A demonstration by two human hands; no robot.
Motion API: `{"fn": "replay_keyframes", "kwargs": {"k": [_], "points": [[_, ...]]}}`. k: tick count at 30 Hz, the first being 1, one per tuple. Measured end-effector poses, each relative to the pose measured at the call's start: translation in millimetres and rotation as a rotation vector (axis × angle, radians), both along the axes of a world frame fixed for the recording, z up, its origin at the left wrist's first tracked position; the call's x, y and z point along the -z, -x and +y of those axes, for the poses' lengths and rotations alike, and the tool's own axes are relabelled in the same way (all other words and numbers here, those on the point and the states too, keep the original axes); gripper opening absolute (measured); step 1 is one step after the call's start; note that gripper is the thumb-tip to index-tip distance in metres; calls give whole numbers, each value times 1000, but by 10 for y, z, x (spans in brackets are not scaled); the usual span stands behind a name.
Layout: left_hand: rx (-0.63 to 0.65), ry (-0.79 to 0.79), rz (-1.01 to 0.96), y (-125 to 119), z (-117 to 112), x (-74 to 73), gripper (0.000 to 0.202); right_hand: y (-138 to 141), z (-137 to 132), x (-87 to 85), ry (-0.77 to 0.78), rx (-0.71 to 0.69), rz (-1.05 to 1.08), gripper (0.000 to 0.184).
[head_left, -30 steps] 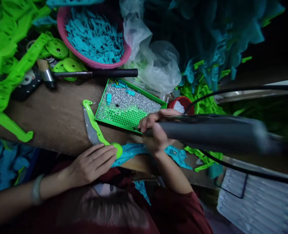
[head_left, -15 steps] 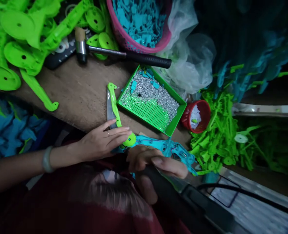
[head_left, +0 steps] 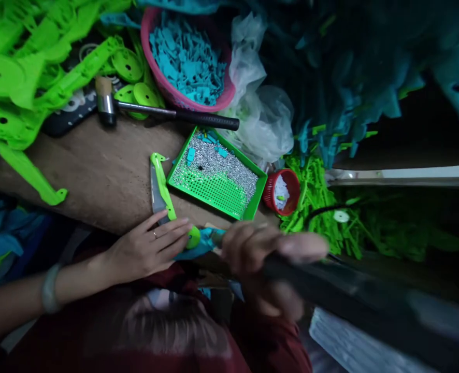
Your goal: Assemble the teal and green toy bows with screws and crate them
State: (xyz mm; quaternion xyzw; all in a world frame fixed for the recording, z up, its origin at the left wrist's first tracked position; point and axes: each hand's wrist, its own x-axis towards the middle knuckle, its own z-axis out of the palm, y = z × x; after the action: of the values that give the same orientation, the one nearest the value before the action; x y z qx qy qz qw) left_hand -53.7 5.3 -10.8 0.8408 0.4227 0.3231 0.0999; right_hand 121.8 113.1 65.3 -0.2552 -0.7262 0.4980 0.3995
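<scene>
My left hand (head_left: pixel 147 251) lies flat with fingers stretched out, across a lime-green plastic arm (head_left: pixel 163 186) with a grey metal blade (head_left: pixel 157 196) along it. Its fingertips are next to a green round end (head_left: pixel 193 237), joined to a blue plastic part (head_left: pixel 206 240). The left thumb is hidden. My right hand (head_left: pixel 264 254), blurred by motion, is wrapped round a thick black corded electric screwdriver (head_left: pixel 354 290). It is in front of the blue part and hides much of it.
A green tray (head_left: pixel 210 198) holds many small metal pieces. Around it are a rubber-headed hammer (head_left: pixel 167 110), a pink basket (head_left: pixel 229 96) of blue parts, a clear plastic bag (head_left: pixel 272 124) and a red basket (head_left: pixel 296 191). Green parts are heaped at left (head_left: pixel 27 52) and right (head_left: pixel 311 191).
My right hand has lifted with the screwdriver, moving right and up relative to the blue part. My left hand stays on the green piece. The whole view has shifted.
</scene>
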Motion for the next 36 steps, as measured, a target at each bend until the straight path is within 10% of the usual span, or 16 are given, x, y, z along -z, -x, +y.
{"fn": "replay_keyframes", "kwargs": {"k": [5, 26, 36], "points": [[-28, -42, 87, -56, -49, 36, 34, 66, 414, 165, -68, 344, 307, 20], [-30, -84, 108, -103, -62, 1, 31, 122, 433, 371, 105, 413, 277, 17], [-45, -133, 164, -116, -97, -63, 32, 289, -47, -277, 147, 171, 202, 32]]}}
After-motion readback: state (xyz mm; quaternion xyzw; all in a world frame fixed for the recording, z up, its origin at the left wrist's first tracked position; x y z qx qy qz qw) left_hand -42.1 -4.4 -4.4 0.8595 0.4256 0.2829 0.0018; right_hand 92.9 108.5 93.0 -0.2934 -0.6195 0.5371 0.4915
